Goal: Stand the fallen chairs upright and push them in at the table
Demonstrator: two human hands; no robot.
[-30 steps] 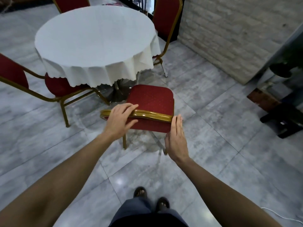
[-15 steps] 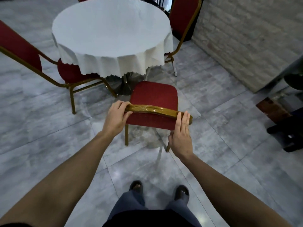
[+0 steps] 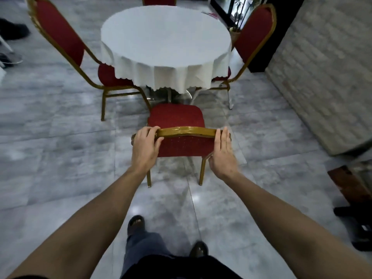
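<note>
A red chair with a gold frame stands upright on the floor just in front of me, its seat facing the round table with a white cloth. My left hand is curled over the left end of its gold top rail. At the rail's right end my right hand rests with fingers straight along the corner and thumb behind the backrest. The front of the seat sits a little short of the tablecloth's hem.
Another red chair stands at the table's left, one at its right, and one at the far side. A stone wall runs along the right. Dark furniture legs and a brown object lie at the right edge.
The chair has swung square to the table and moved closer to it. My right hand has slid to the rail's right end. I have stepped so the table lies straight ahead.
</note>
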